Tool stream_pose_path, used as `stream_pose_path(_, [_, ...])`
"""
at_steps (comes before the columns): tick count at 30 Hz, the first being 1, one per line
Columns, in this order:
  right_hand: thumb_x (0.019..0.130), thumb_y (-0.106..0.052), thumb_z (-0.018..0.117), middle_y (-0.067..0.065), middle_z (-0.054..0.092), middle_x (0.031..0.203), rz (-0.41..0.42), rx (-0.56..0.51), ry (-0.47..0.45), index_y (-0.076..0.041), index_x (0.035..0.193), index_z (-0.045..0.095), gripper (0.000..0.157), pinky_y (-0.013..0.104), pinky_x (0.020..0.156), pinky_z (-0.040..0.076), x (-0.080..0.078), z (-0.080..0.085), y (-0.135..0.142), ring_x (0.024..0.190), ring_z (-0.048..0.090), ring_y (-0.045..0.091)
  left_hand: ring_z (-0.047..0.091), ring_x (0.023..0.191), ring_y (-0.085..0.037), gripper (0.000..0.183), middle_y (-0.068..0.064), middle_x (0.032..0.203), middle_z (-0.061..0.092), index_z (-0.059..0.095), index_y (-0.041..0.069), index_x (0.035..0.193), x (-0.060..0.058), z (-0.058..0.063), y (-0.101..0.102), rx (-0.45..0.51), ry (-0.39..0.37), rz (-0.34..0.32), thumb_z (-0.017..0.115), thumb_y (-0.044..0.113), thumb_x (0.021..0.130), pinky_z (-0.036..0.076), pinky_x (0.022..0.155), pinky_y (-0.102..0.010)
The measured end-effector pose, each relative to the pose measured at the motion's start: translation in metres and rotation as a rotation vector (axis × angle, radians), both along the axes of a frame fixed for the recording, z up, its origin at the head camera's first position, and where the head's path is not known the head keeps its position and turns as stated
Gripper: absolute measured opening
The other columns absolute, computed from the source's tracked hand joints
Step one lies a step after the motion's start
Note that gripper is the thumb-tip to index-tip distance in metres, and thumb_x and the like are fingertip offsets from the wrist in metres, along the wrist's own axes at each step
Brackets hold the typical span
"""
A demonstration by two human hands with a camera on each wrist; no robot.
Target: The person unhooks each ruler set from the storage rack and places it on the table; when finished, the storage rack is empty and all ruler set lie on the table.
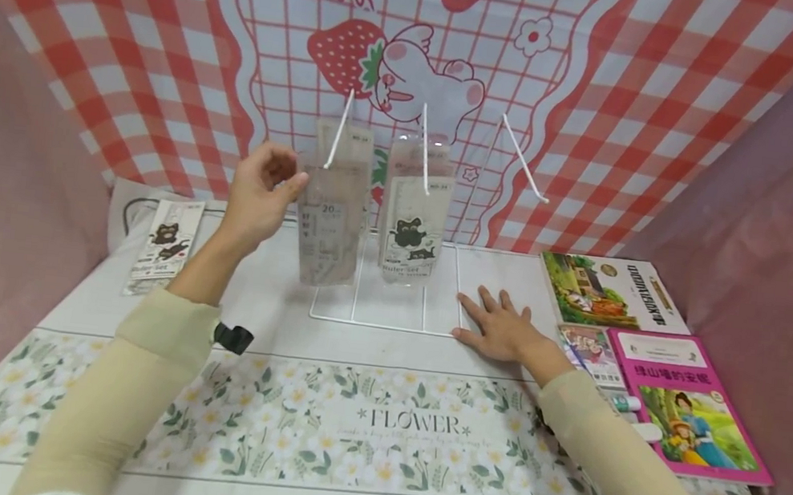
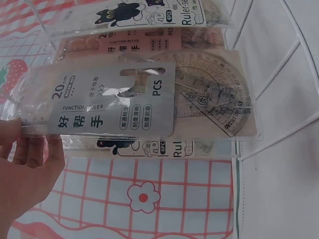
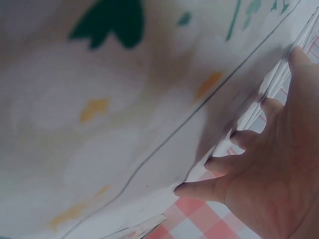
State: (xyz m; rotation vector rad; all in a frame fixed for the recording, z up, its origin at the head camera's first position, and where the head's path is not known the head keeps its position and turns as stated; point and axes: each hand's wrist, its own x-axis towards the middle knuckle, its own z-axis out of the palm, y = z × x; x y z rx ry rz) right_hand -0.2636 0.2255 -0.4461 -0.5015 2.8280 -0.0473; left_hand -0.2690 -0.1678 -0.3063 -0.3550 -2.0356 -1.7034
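Observation:
A clear ruler set packet (image 1: 329, 228) marked "20 cm" hangs on the left hook (image 1: 339, 130) of a white wire rack (image 1: 381, 326). My left hand (image 1: 260, 197) pinches its upper left edge; in the left wrist view the thumb lies on the front, fingers partly behind. Behind it hangs another packet with a black cat. From the middle hook hang more packets, the front one a cat ruler set (image 1: 412, 233). The right hook (image 1: 524, 160) carries nothing. My right hand (image 1: 504, 327) rests spread on the white tabletop at the rack's base, fingers straight.
Another cat ruler set (image 1: 167, 239) lies at the left on a pale pouch (image 1: 127, 199). Books, one with a pink cover (image 1: 688, 407), and a few pens lie at the right. A flowered mat (image 1: 277, 420) runs along the front; a checked cloth hangs behind.

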Motion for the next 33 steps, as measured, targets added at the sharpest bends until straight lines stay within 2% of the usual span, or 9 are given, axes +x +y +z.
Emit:
stream_pose_path(6, [0.09, -0.074, 0.032, 0.015, 0.006, 0.164, 0.004, -0.004, -0.009, -0.034, 0.155, 0.012, 0.079, 0.083, 0.108, 0.013, 0.0, 0.001, 0.0, 0.147, 0.006, 0.052, 0.057, 0.084, -0.006, 0.016, 0.008, 0.089, 0.057, 0.056, 0.003, 0.103, 0.015, 0.0, -0.002, 0.007, 0.025, -0.048, 0.061, -0.003, 0.09, 0.053, 0.069, -0.013])
stream_pose_path(12, [0.091, -0.073, 0.032, 0.014, 0.006, 0.165, 0.007, -0.008, -0.004, -0.034, 0.155, 0.011, 0.078, 0.083, 0.108, 0.012, -0.002, -0.001, 0.001, 0.147, 0.006, 0.052, 0.057, 0.087, -0.006, 0.017, 0.009, 0.092, 0.06, 0.058, 0.009, 0.105, 0.031, 0.006, -0.005, 0.001, 0.058, -0.084, 0.061, 0.0, 0.091, 0.054, 0.073, -0.013])
stream_pose_path(16, [0.091, -0.074, 0.032, 0.014, 0.006, 0.165, 0.006, -0.009, -0.003, -0.034, 0.155, 0.011, 0.079, 0.083, 0.108, 0.013, -0.002, -0.002, 0.001, 0.147, 0.006, 0.052, 0.058, 0.085, -0.006, 0.021, 0.008, 0.091, 0.061, 0.059, 0.013, 0.101, 0.041, 0.007, -0.008, 0.053, 0.094, -0.146, 0.061, -0.004, 0.09, 0.054, 0.071, -0.013])
stream_pose_path(20, [0.091, -0.074, 0.032, 0.015, 0.008, 0.164, 0.003, -0.001, 0.01, -0.034, 0.155, 0.012, 0.078, 0.083, 0.107, 0.015, -0.001, -0.002, 0.001, 0.147, 0.007, 0.052, 0.058, 0.083, -0.004, 0.025, 0.007, 0.088, 0.061, 0.059, 0.017, 0.099, 0.049, 0.002, -0.015, 0.104, 0.075, -0.18, 0.062, -0.005, 0.088, 0.055, 0.069, -0.014])
stream_pose_path(23, [0.091, -0.074, 0.032, 0.015, 0.008, 0.164, -0.001, -0.001, 0.012, -0.033, 0.155, 0.013, 0.079, 0.083, 0.107, 0.014, -0.001, -0.002, 0.0, 0.147, 0.007, 0.053, 0.058, 0.084, -0.003, 0.022, 0.008, 0.088, 0.06, 0.058, 0.016, 0.101, 0.049, -0.008, -0.028, 0.064, 0.022, -0.136, 0.063, -0.002, 0.089, 0.054, 0.067, -0.011])
stream_pose_path(26, [0.091, -0.074, 0.032, 0.016, 0.008, 0.164, 0.0, 0.0, 0.012, -0.033, 0.155, 0.013, 0.078, 0.083, 0.107, 0.014, 0.0, -0.001, 0.0, 0.147, 0.007, 0.053, 0.057, 0.085, 0.001, 0.017, 0.013, 0.088, 0.058, 0.058, 0.011, 0.105, 0.043, -0.023, -0.047, -0.044, -0.052, -0.013, 0.062, 0.002, 0.091, 0.053, 0.066, -0.008])
stream_pose_path(30, [0.091, -0.073, 0.033, 0.015, 0.009, 0.164, 0.002, 0.0, 0.013, -0.033, 0.155, 0.013, 0.078, 0.083, 0.107, 0.015, 0.0, 0.0, 0.0, 0.147, 0.008, 0.053, 0.056, 0.083, 0.006, 0.021, 0.019, 0.086, 0.056, 0.057, 0.004, 0.112, 0.027, -0.041, -0.076, -0.126, -0.192, 0.155, 0.063, 0.008, 0.092, 0.051, 0.066, -0.005])
stream_pose_path(33, [0.091, -0.073, 0.033, 0.015, 0.008, 0.164, 0.0, 0.0, 0.012, -0.034, 0.155, 0.013, 0.077, 0.083, 0.108, 0.015, 0.0, 0.0, 0.0, 0.147, 0.008, 0.052, 0.055, 0.081, 0.006, 0.023, 0.021, 0.084, 0.057, 0.058, 0.008, 0.115, 0.015, -0.052, -0.096, -0.057, -0.329, 0.197, 0.063, 0.012, 0.093, 0.052, 0.065, -0.006])
